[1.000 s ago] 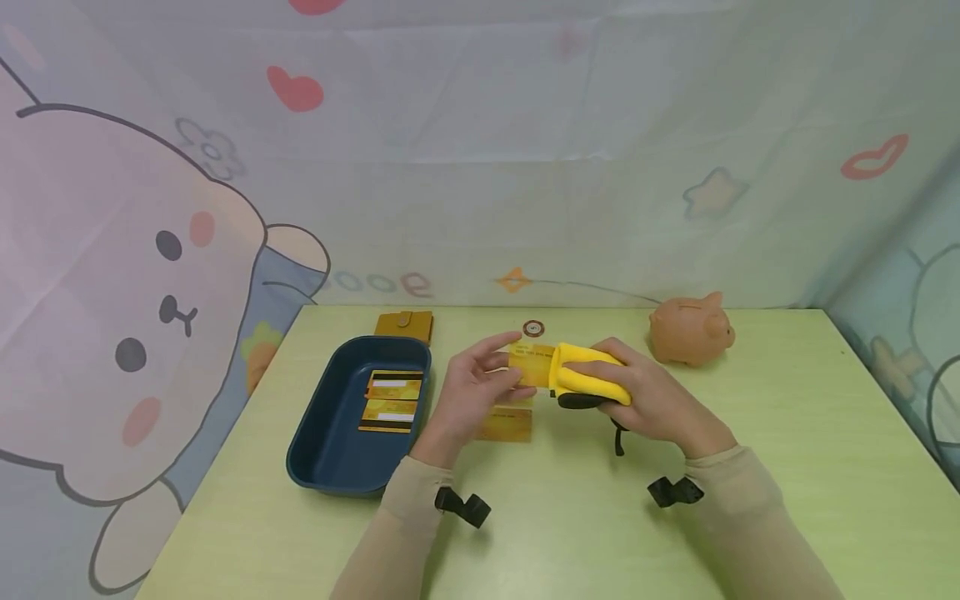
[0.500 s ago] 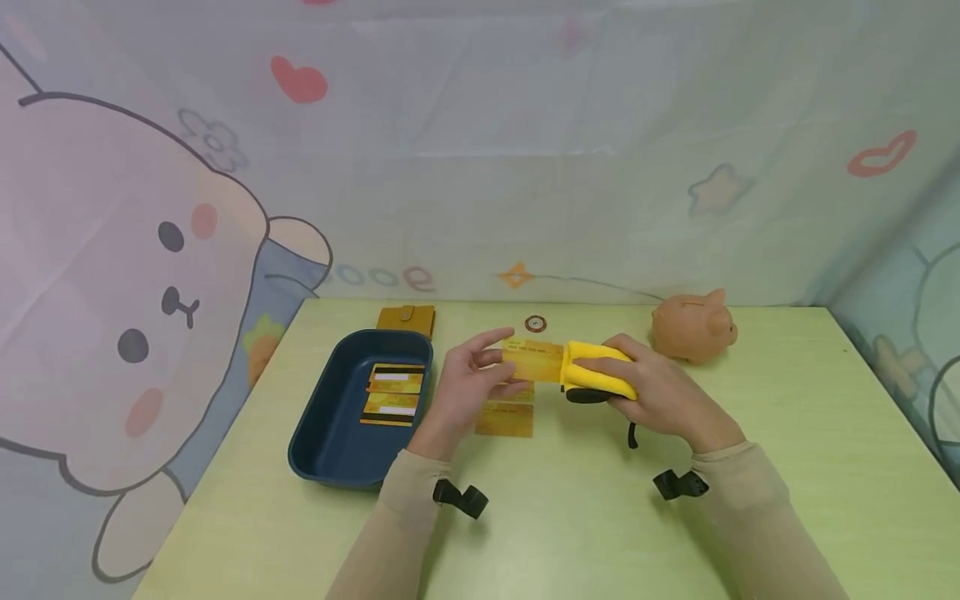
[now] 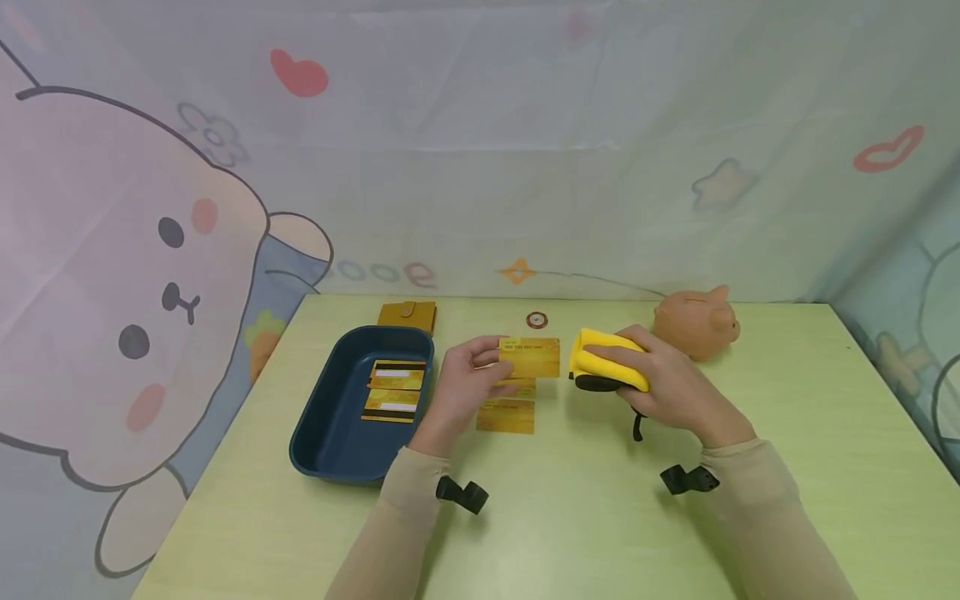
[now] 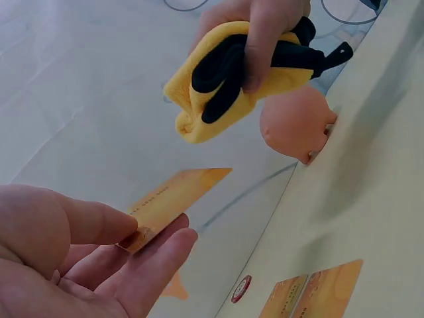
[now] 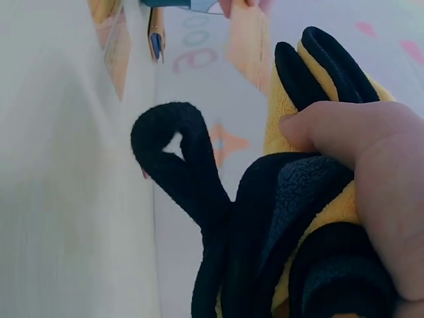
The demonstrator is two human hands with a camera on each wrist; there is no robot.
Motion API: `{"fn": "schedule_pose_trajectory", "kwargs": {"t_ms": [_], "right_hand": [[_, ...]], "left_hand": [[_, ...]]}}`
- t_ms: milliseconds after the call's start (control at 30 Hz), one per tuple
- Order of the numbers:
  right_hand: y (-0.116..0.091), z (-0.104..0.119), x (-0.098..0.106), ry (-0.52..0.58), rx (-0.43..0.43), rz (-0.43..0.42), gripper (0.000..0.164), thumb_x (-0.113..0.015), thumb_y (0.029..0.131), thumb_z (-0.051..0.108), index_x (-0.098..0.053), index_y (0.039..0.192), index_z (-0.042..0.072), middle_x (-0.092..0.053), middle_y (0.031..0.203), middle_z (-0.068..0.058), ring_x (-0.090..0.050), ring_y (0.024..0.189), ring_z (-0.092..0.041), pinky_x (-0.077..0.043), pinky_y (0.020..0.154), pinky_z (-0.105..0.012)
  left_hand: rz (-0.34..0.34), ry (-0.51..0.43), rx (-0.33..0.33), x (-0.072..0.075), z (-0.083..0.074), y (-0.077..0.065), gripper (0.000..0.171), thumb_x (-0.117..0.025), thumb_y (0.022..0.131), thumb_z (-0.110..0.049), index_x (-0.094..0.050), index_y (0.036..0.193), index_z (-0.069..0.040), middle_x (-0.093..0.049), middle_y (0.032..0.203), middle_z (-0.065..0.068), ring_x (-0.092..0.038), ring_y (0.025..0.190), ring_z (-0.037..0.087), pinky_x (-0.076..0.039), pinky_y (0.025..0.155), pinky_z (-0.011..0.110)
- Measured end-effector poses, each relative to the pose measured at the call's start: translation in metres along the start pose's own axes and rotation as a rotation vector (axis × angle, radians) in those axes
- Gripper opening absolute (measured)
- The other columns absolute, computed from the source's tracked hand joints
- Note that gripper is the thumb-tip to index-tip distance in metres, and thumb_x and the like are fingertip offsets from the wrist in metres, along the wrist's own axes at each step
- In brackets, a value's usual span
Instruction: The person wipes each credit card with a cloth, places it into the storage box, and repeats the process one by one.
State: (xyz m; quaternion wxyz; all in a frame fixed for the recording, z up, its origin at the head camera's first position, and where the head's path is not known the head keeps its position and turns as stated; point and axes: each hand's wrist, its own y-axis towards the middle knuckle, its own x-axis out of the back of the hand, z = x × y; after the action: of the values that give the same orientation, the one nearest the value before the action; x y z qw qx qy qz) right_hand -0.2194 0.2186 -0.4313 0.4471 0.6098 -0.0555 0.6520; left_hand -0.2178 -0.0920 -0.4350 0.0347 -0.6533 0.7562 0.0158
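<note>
Between thumb and fingers, my left hand (image 3: 468, 383) pinches one end of a gold bank card (image 3: 532, 358), its number side showing. To the right, my right hand (image 3: 667, 383) grips a folded yellow cloth (image 3: 611, 358) with black edging. A black hanging loop (image 5: 175, 142) sticks out from the cloth in the right wrist view. A gap separates cloth and held card in the head view. Below the held card, two more gold cards (image 3: 506, 417) lie on the table, the farther one partly covered by the left hand and held card.
On the left stands a dark blue tray (image 3: 303, 450) with two gold cards (image 3: 393, 404) lying stripe side up. Behind it lies a tan wallet (image 3: 408, 315). A round red-and-white chip (image 3: 537, 320) is near the table's back edge, and a piggy bank (image 3: 693, 323) stands at the back right.
The cloth has come off the card's right end and moved right with my right hand. The left hand keeps its pinch on the card, which now shows whole, apart from the cloth.
</note>
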Motion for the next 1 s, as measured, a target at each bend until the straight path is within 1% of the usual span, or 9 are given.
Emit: {"fn": "schedule_pose_trajectory", "kwargs": {"t_ms": [167,233,333,400,533,667,833,933,1000], "right_hand": [[0.0006,0.0003,0.0033,0.008,-0.007,-0.01,0.07,-0.084,0.078,-0.004,-0.066,0.142,0.02,-0.059,0.127,-0.01,-0.058,0.083,-0.017,-0.052,0.065,-0.033],[0.001,0.0008,0.004,0.017,-0.006,-0.017,0.07,-0.084,0.078,-0.003,-0.066,0.142,0.02,-0.059,0.127,-0.01,-0.058,0.084,-0.017,-0.052,0.065,-0.032],[0.001,0.0007,0.0042,0.029,-0.003,-0.025,0.07,-0.083,0.078,-0.004,-0.066,0.141,0.019,-0.059,0.127,-0.01,-0.057,0.084,-0.016,-0.051,0.065,-0.032],[0.001,0.0006,0.0043,0.032,0.0,-0.028,0.07,-0.083,0.078,-0.005,-0.066,0.141,0.02,-0.059,0.127,-0.01,-0.057,0.084,-0.016,-0.051,0.065,-0.031],[0.0004,0.0001,0.0042,0.032,0.005,-0.03,0.071,-0.083,0.077,-0.005,-0.066,0.142,0.02,-0.059,0.126,-0.01,-0.058,0.086,-0.017,-0.051,0.065,-0.031],[0.0002,-0.0002,0.0039,0.033,0.007,-0.034,0.072,-0.083,0.078,-0.005,-0.066,0.142,0.021,-0.06,0.127,-0.009,-0.058,0.087,-0.017,-0.051,0.066,-0.032],[0.0001,0.0008,0.0042,0.036,0.004,-0.036,0.071,-0.083,0.078,-0.004,-0.066,0.142,0.02,-0.06,0.126,-0.009,-0.059,0.088,-0.017,-0.052,0.066,-0.033],[0.0004,0.0014,0.0047,0.039,0.002,-0.035,0.07,-0.082,0.078,-0.005,-0.066,0.142,0.021,-0.06,0.127,-0.009,-0.059,0.089,-0.018,-0.052,0.067,-0.033],[0.0008,0.0017,0.0052,0.042,0.0,-0.037,0.07,-0.081,0.079,-0.005,-0.066,0.142,0.021,-0.06,0.127,-0.009,-0.06,0.09,-0.018,-0.052,0.067,-0.033]], "left_hand": [[-0.023,0.042,-0.042,-0.0017,0.0008,-0.0001,0.028,-0.064,0.099,0.005,-0.069,0.127,0.004,-0.071,0.098,0.011,-0.067,0.085,0.017,-0.063,0.086,0.054],[-0.038,0.076,-0.07,-0.0022,0.0013,-0.0001,0.022,-0.065,0.099,0.004,-0.072,0.12,0.003,-0.071,0.094,0.008,-0.066,0.083,0.016,-0.064,0.085,0.049],[-0.037,0.136,-0.11,-0.0026,0.0018,0.0004,0.018,-0.067,0.099,0.003,-0.076,0.113,0.001,-0.073,0.097,0.011,-0.067,0.084,0.016,-0.064,0.083,0.039],[-0.018,0.144,-0.114,-0.0023,0.002,0.0007,0.016,-0.068,0.099,0.001,-0.077,0.111,0.001,-0.075,0.108,0.013,-0.07,0.088,0.016,-0.063,0.085,0.036],[0.02,0.124,-0.093,-0.0016,0.0028,0.0008,0.014,-0.067,0.099,0.001,-0.077,0.109,0.002,-0.071,0.133,0.014,-0.075,0.103,0.027,-0.062,0.093,0.041],[0.028,0.104,-0.091,-0.0009,0.003,0.0005,0.018,-0.062,0.098,0.004,-0.077,0.107,0.002,-0.064,0.143,0.015,-0.074,0.109,0.039,-0.062,0.092,0.044],[0.082,0.089,-0.1,-0.0003,0.0045,0.0005,0.021,-0.058,0.097,0.007,-0.077,0.107,0.003,-0.065,0.136,0.018,-0.075,0.104,0.03,-0.062,0.091,0.052],[0.142,0.076,-0.111,-0.0001,0.0052,0.0004,0.023,-0.055,0.098,0.009,-0.076,0.109,0.005,-0.067,0.128,0.021,-0.073,0.107,0.036,-0.059,0.094,0.059],[0.179,0.083,-0.13,0.0,0.0055,0.0003,0.025,-0.054,0.098,0.01,-0.075,0.111,0.006,-0.068,0.124,0.021,-0.072,0.11,0.04,-0.059,0.094,0.059]]}}
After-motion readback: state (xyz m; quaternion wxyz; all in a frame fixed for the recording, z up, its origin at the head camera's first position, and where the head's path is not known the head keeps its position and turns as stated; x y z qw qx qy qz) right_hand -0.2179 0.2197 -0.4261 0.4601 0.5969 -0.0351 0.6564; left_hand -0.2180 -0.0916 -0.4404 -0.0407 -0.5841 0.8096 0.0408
